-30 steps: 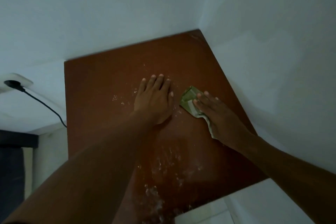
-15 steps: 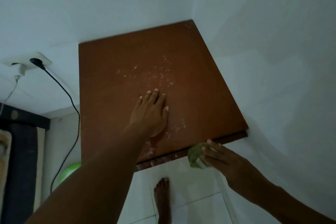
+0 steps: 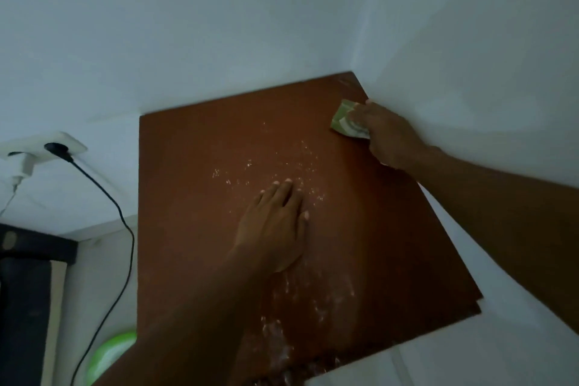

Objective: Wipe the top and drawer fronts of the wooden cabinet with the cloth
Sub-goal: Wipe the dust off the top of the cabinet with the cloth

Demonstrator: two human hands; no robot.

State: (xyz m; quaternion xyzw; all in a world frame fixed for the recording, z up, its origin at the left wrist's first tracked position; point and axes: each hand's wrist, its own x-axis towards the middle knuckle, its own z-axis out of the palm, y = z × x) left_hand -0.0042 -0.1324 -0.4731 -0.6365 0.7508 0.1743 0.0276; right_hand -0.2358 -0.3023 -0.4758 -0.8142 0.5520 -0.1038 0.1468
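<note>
The reddish-brown wooden cabinet top [image 3: 194, 197] fills the middle of the head view, set into a corner of white walls. White dust specks lie across its centre and near its front edge. My left hand [image 3: 272, 229] rests flat on the top, fingers together, holding nothing. My right hand [image 3: 385, 135] presses a folded green and white cloth [image 3: 344, 121] onto the top at the far right corner, next to the right wall. The drawer fronts are out of sight below the top.
A white wall socket [image 3: 53, 147] with a black plug and cable [image 3: 119, 213] is on the left wall. A green ball [image 3: 109, 357] lies on the floor at lower left, beside dark furniture [image 3: 22, 307]. White walls [image 3: 470, 72] close the back and right sides.
My right hand has carried the cloth from the front edge of the cabinet up to its far right corner. My left hand stays flat on the top.
</note>
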